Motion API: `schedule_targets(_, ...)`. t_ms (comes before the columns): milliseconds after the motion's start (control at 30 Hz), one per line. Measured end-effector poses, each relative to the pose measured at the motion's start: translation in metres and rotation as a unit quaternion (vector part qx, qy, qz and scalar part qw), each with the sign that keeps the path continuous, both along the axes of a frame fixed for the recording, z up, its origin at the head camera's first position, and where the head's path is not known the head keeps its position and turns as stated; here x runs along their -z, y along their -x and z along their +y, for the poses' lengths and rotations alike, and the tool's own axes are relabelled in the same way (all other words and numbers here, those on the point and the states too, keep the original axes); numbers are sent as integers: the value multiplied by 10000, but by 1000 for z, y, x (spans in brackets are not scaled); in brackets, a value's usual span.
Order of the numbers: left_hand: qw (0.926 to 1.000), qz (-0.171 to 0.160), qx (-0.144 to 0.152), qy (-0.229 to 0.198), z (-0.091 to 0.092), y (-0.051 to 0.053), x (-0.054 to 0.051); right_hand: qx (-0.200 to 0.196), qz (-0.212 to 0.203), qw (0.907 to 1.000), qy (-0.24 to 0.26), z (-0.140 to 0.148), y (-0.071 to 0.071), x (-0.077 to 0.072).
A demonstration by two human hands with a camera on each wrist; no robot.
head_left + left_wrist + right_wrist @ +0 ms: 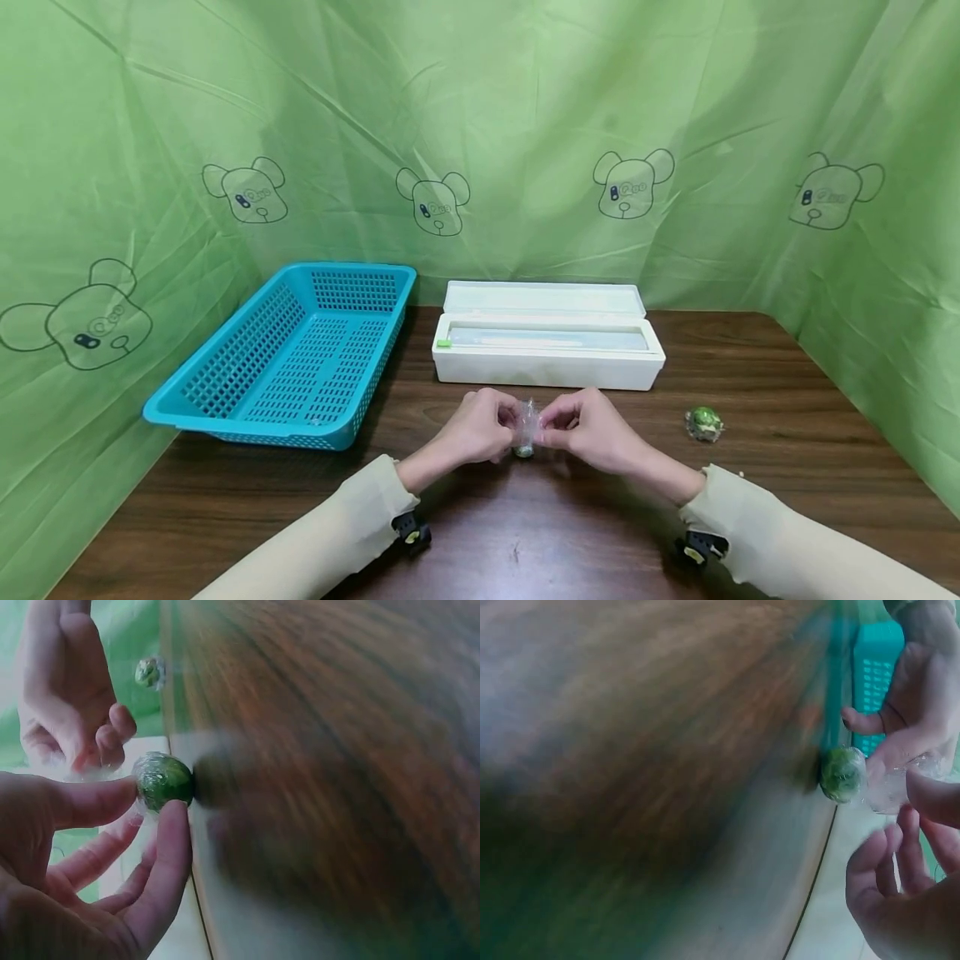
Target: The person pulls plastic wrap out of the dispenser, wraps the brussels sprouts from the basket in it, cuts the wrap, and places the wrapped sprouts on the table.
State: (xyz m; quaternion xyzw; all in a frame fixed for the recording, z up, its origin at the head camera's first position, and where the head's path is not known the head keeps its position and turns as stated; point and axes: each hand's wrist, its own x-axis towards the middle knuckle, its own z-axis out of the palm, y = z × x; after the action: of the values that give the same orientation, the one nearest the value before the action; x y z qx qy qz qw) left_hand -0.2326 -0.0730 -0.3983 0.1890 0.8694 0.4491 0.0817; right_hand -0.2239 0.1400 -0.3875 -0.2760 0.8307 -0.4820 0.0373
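A small round green fruit or vegetable point(166, 781), partly covered in clear plastic film point(528, 421), stands on the table between the two hands. My left hand point(483, 427) pinches the film on one side; in the left wrist view its thumb and a finger lie against the green ball. My right hand point(588, 429) grips the film's other side between thumb and fingers, and in the right wrist view the film point(889, 791) runs from the ball toward that hand. The exact kind of green ball is too small to tell.
Behind the hands sits a white cling film box point(547, 367) with its lid point(543, 297) up and a green slider at its left. A blue basket point(348, 429) stands at the left. To the right lies another film-wrapped green ball point(705, 423). Green cloth surrounds the wooden table.
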Motion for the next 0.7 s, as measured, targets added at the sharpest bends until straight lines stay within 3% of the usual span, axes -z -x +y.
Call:
schedule_targets(133,9994,-255,-80,-221,-1,-2,-1,-255,105,9989,-375,-1,-5,5)
schedule_targets(233,9968,-665,-111,-429,-2,-4,-5,-412,194,9973,-580,-1,-6,6)
schedule_targets(367,9938,-1020,-45,-439,-6,-5,-11,-641,448,9941,-756,0,-6,6)
schedule_targets(533,9935,-1075,79,-364,-8,-5,-13,-774,950,9878,-962,1,-5,6)
schedule_targets(700,9944,-979,49,-402,-8,-4,-10,-775,1037,9865,-1003,2,-7,7)
